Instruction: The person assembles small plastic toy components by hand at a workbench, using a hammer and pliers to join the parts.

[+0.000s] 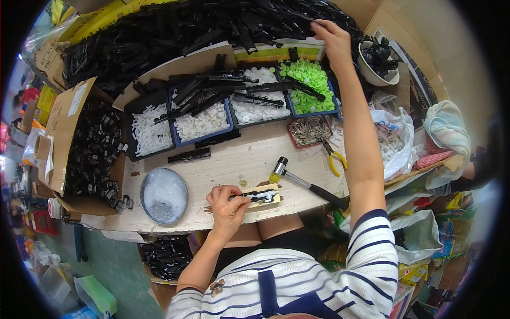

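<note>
My left hand is closed, thumb and fingers pinching one end of a long black plastic part. That part lies in a cream-coloured holding block at the table's front edge, with a white piece showing in it. Stretched far to the back right, my right hand has its fingers pinched together on a slim black plastic part at the edge of a heap of black plastic parts. Just beyond the block lies a hammer with a yellow-and-black head and black grip.
Trays of white pieces and green pieces line the back, with black parts across them. Nearby are a dish of white grease, yellow-handled pliers, a tray of metal pins, a carton of black pieces and a white bowl.
</note>
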